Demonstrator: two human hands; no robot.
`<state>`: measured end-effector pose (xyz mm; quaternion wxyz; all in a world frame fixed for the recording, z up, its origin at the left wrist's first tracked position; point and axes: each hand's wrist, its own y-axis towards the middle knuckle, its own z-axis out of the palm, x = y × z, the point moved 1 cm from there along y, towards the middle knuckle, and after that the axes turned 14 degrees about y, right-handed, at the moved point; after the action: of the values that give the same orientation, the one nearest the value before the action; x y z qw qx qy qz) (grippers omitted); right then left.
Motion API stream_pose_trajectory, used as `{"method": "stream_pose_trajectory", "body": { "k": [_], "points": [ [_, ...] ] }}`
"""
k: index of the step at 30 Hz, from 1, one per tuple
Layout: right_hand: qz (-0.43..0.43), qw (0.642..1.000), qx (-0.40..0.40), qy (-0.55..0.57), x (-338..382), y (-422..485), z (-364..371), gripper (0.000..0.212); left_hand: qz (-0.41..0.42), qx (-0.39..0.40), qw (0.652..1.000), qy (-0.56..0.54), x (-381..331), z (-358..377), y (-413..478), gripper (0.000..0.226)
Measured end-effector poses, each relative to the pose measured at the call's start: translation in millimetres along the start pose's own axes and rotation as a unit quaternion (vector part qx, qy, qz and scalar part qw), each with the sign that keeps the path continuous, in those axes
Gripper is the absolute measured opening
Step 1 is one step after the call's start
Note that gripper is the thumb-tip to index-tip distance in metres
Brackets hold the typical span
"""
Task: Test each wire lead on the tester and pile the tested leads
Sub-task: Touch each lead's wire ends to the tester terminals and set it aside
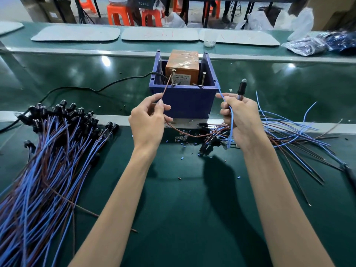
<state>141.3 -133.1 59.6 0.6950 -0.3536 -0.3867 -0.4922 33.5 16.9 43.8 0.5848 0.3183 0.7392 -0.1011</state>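
Nearest us, the green bench mat (183,218) carries small scraps of blue and brown insulation. At the lower left lies a large pile of leads (48,160): blue and brown wires, with their black lamp holders bunched at the far end. At the right, loose leads (289,132) fan out toward the frame's edge.

Above centre, the left hand (149,120) pinches the brown wire (165,90) between thumb and fingertips. The wire runs up and right to the left screw (173,78) on the tester's front rim, and its tip appears to touch the screw. The right hand (240,116) grips the blue wire (231,116) and the black holder (241,88) of the same lead, with the holder upright above the fingers and its clear bulb on top. The blue wire rises leftward toward the right screw (203,79); we cannot tell whether it makes contact.

The tester (185,101) — a blue plastic box holding an orange taped unit — stands at centre, just beyond the hands. A black cable (96,90) leaves its left side across the glossy green belt (77,70). Beyond lie grey mats (77,33) and a plastic cup (209,38), with bagged goods (308,45) at the upper right and orange stools (119,12) along the top edge.
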Motion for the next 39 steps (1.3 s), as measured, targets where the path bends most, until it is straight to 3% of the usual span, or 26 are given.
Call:
{"method": "stream_pose_trajectory", "body": {
  "k": [8,15,21,28,33,39],
  "points": [
    [0.003,1.0,-0.008,-0.007,0.1,6.8,-5.8,0.026,-0.015,0.002,1.0,-0.001,2.8,0.9,1.0,0.023],
    [-0.056,0.993,-0.026,-0.101,-11.4,8.4,-6.9,0.013,-0.025,0.0,1.0,-0.011,1.6,0.0,-0.2,0.023],
    [-0.103,0.982,-0.038,-0.156,-15.1,11.5,-3.5,0.023,-0.03,-0.002,0.999,-0.014,-0.2,-1.2,-0.1,0.023],
    [-0.088,0.979,0.013,-0.182,-11.3,6.9,2.7,0.028,-0.03,-0.001,0.999,-0.012,-0.8,-2.2,1.1,0.023],
    [-0.09,0.958,0.063,-0.264,-11.1,7.7,4.3,0.035,-0.031,0.003,0.999,-0.013,-1.5,-2.0,0.3,0.023],
    [-0.103,0.961,0.073,-0.245,-12.4,9.4,3.8,0.03,-0.031,0.002,0.999,-0.018,-2.3,-2.8,1.4,0.025]
  ]
}}
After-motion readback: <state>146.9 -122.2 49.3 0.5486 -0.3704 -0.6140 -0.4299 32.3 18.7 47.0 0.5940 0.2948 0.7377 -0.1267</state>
